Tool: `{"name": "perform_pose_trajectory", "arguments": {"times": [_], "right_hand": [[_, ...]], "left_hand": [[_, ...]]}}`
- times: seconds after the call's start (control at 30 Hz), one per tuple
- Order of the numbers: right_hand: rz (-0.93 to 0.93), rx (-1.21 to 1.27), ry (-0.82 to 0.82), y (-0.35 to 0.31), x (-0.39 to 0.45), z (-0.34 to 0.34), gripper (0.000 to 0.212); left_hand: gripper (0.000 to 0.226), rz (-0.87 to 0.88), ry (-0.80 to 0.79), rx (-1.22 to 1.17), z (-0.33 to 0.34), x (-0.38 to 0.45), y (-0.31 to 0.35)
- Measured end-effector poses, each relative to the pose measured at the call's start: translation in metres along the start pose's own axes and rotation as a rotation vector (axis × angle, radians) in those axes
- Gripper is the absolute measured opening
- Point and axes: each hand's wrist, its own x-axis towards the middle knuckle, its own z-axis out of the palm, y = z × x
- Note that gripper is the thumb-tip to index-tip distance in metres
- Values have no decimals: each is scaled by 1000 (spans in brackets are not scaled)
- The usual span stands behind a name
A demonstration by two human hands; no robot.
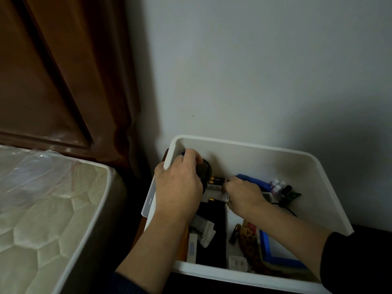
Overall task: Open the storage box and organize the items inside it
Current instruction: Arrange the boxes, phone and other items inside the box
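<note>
Landmark: the open white plastic storage box [250, 145] with rounded corners stands before you, its far wall close against the pale grey wall [254, 60].
Surface: the box rests on something dark; you can make out only a dark strip [371, 228] to the right of the box and a thin brownish-orange edge [139, 230] along its left side.
Room: left of the box lies a cream quilted mattress [42, 209] partly under clear plastic film [38, 166], and beyond that a brown wooden headboard [53, 71].
Your left hand [180, 183]: reaching into the box's far left corner, fingers curled over a round black disc-shaped object [206, 168]; a bit of something blue peeks out above the knuckles.
Your right hand [244, 194]: near the middle of the box, fingers bent round a white-labelled battery [227, 196].
Other batteries [216, 183]: lying between your two hands on the box floor.
Far right of the box: a blue case [254, 181], small white-capped bottles [279, 185] and a black cable [288, 210].
Near side of the box: a black flat pouch [212, 240], crumpled clear wrappers [203, 228], a small dark vial [234, 233], an orange-brown packet [250, 240] and a blue-edged tray [273, 251].
</note>
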Motion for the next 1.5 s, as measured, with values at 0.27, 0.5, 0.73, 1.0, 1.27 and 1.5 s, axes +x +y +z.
{"name": "perform_pose_trajectory", "arguments": {"times": [0.27, 0.5, 0.73, 1.0, 1.27, 1.5], "right_hand": [[36, 150, -12, 8, 2, -6, 47], [123, 313, -43, 2, 6, -16, 43], [318, 578, -48, -18, 12, -14, 28], [345, 466, 87, -25, 24, 2, 13], [103, 417, 118, -12, 21, 4, 11], [-110, 162, -18, -5, 17, -4, 21]], "left_hand": [[35, 8, 14, 9, 1, -1, -1], [36, 7, 9, 0, -1, -1, -1], [34, 4, 9, 6, 0, -1, 0], [34, 15, 17, 4, 0, -1, 0], [33, 14, 18, 13, 2, 0, -1], [33, 11, 29, 4, 2, 0, -1]]}}
